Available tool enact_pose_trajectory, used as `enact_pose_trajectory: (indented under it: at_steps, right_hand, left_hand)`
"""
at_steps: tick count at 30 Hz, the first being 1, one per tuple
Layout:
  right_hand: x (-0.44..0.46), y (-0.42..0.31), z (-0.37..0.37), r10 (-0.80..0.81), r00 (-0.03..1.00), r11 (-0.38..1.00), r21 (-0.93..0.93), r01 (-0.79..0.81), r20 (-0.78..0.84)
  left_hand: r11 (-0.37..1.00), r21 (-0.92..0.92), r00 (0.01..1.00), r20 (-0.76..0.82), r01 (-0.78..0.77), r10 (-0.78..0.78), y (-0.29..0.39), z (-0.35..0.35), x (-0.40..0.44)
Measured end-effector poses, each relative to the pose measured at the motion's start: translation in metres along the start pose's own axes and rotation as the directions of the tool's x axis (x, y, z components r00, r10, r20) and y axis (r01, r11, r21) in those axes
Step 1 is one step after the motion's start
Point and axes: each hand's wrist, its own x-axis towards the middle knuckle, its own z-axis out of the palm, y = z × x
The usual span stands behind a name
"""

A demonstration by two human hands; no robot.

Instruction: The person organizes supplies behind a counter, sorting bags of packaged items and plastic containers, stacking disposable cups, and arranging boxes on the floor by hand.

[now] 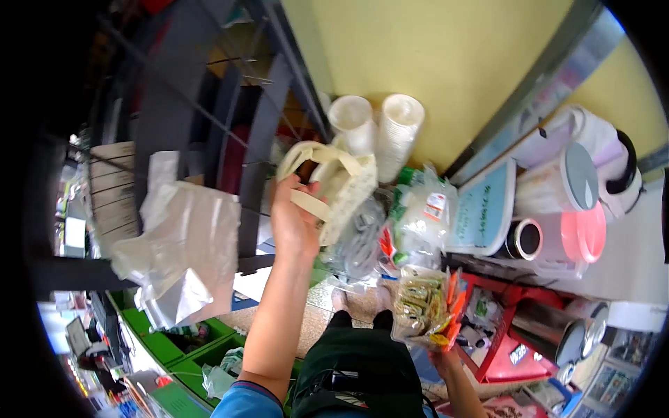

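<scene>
Away from your right hand [443,359], which is clutching packets [422,304], your left hand [295,220] is gripping a cream basket [350,203], probably light and flexible, best held by its handle [311,205].

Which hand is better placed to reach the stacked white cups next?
Probably the left hand: holding a cream basket, it appears nearer the cups; the right hand is lower, holding a clear packet.

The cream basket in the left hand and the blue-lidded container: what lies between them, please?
In the head view, clear plastic packages lie between the cream basket and the blue-lidded container.
</scene>
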Motion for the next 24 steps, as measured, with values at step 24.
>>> enact_pose_trajectory:
  at_steps: [24]
  right_hand:
    - [0.038,-0.001,-0.016,0.022,1.0,1.0,-0.002,-0.022,0.004]
  left_hand:
    - [0.979,-0.205,0.965,-0.253,0.014,-0.067,-0.01,-0.009,0.022]
